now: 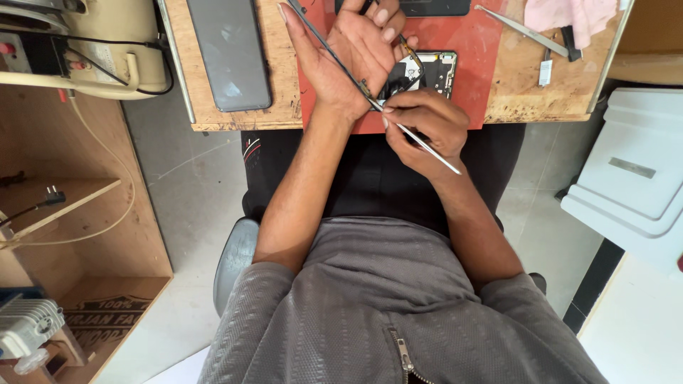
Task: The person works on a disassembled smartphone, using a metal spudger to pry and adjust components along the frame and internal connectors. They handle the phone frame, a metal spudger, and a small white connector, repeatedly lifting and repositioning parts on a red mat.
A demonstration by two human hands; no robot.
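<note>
Head camera looks straight down on a person seated at a wooden workbench (235,117), both forearms reaching onto a red work mat (484,64). An opened phone (427,71), its back off and its circuit boards showing, lies on the mat near the bench's front edge, just beyond the two hands.

The left hand (356,53) is turned palm up beside the phone, its fingers curled loosely; a long thin dark strip (327,50) runs slantwise across the palm from near the thumb down to the wrist, and a slim tool with a brownish tip (411,53) sticks out from between the curled fingers (how tightly it is gripped cannot be told). The right hand (423,128) sits at the mat's near edge, thumb and fingertips pressed together around a thin metal probe (427,148), whose forward end points at the phone's lower left corner while its free end slants back over the wrist.

Left of the mat lies a grey phone back panel (231,53). Farther right on the bench rest metal tweezers (523,30) and a pink cloth (569,18).
</note>
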